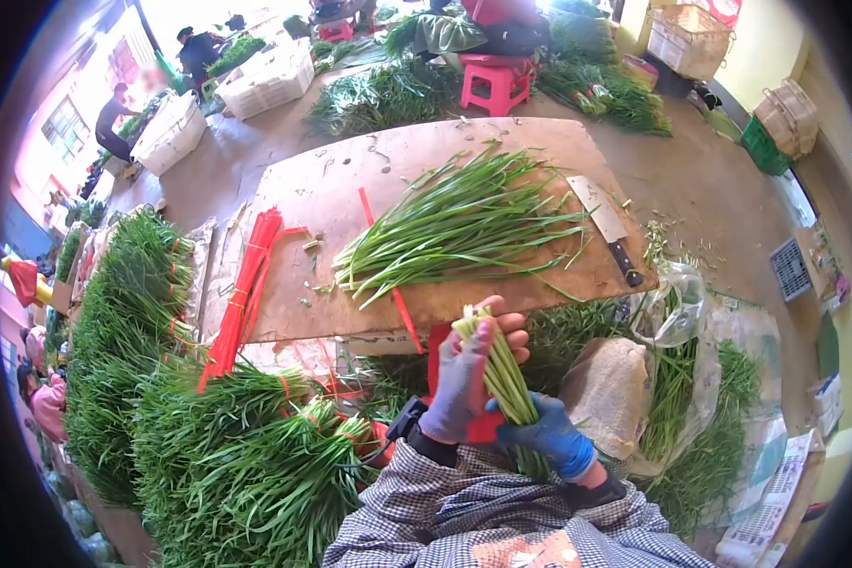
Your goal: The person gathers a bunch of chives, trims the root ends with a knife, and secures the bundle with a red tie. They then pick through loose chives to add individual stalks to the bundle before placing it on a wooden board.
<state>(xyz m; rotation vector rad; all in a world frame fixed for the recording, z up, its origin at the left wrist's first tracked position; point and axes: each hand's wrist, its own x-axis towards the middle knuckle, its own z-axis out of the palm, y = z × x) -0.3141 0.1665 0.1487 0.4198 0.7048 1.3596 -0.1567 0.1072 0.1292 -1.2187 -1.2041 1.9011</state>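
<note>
Upright in front of my chest is a bunch of Chinese chives point(507, 381), pale stem ends up. My left hand point(460, 381), in a greyish glove with bare fingertips, cradles the stem end between thumb and fingers. Lower down, my right hand point(559, 437) in a blue glove is closed around the same bunch. Beyond my hands, a loose heap of chives point(464, 227) lies on the wooden board point(350, 180), over a red strip point(405, 317). A cleaver point(598, 210) rests to the heap's right, and a bundle of red ties point(246, 293) to its left.
Tied chive bunches point(237, 454) are piled at the left. On the right are a plastic bag of greens point(667, 379) and a beige sack point(608, 393). Farther off stand a pink stool point(494, 83), white crates point(265, 78) and other people at work.
</note>
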